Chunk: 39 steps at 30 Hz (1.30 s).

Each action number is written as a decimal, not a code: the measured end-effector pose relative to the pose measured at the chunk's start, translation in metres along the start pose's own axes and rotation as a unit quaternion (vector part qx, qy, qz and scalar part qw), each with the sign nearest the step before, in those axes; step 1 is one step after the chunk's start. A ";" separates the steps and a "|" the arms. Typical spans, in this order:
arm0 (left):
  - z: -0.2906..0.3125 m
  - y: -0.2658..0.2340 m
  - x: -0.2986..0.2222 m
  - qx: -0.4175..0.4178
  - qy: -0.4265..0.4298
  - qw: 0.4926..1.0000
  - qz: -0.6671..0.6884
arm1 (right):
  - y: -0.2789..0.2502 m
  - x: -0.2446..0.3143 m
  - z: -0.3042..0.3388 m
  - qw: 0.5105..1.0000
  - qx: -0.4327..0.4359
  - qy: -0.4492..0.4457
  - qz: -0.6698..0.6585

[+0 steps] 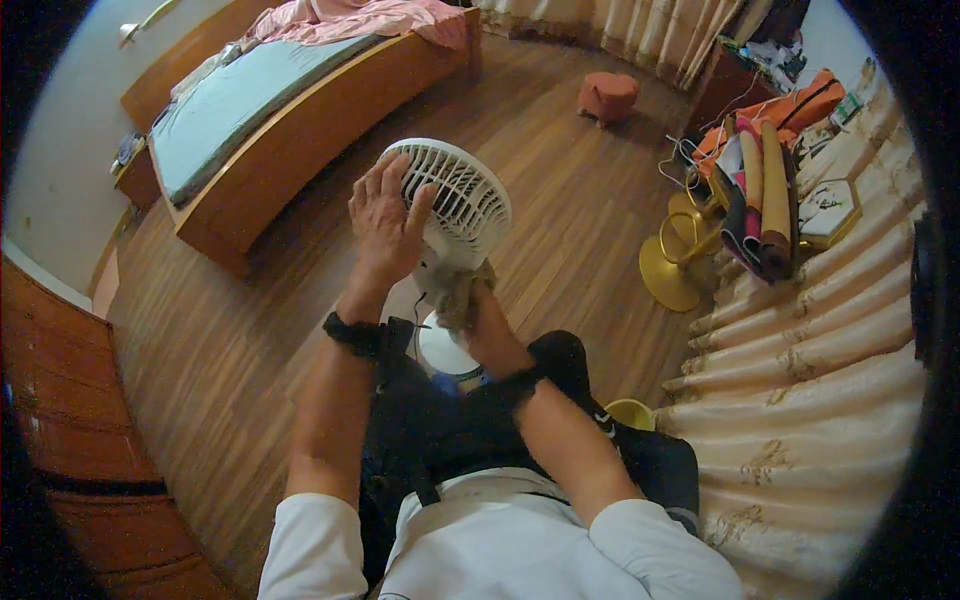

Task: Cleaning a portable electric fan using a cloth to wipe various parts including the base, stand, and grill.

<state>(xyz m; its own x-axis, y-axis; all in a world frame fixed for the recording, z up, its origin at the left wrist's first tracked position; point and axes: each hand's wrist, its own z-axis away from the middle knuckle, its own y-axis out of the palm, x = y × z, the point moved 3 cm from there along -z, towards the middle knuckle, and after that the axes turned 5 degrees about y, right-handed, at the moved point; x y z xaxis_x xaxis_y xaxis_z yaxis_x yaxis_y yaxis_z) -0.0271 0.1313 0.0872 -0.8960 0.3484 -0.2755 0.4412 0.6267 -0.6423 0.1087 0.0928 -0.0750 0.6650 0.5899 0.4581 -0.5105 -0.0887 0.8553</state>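
In front of me a white fan stands on a round white base, its slatted head tilted. My left hand lies against the left side of the fan head, fingers stretched out and thumb apart. My right hand is closed on a crumpled grey-green cloth, pressed to the fan's neck just below the head. The cloth covers most of the right fingers. A dark cord hangs beside the neck.
A wooden bed stands at the far left, and brown wooden furniture at the near left. A red stool sits farther off. To the right are a gold stand, rolled mats, a yellow-green basin and cream curtains.
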 end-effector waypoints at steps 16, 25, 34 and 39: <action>-0.006 -0.006 -0.007 0.017 -0.001 1.000 0.014 | 0.044 -0.007 -0.008 0.973 -0.101 0.049 0.201; -0.006 -0.002 0.003 0.028 0.011 0.999 0.034 | 0.112 0.049 0.044 0.867 -0.084 -0.248 0.425; -0.006 -0.018 0.016 0.072 0.049 0.995 0.055 | 0.168 0.095 0.064 0.508 -0.098 -0.449 0.729; -0.007 -0.017 0.009 0.069 0.026 0.996 0.041 | 0.112 0.067 0.049 0.436 -0.135 -0.419 0.785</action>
<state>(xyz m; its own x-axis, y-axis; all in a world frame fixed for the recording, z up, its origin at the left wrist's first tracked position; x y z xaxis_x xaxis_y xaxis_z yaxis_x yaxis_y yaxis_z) -0.0419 0.1285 0.1007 -0.8519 0.4318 -0.2962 0.4982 0.4943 -0.7124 0.1231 0.0834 0.0630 -0.7108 -0.5381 0.4530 -0.6663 0.3089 -0.6787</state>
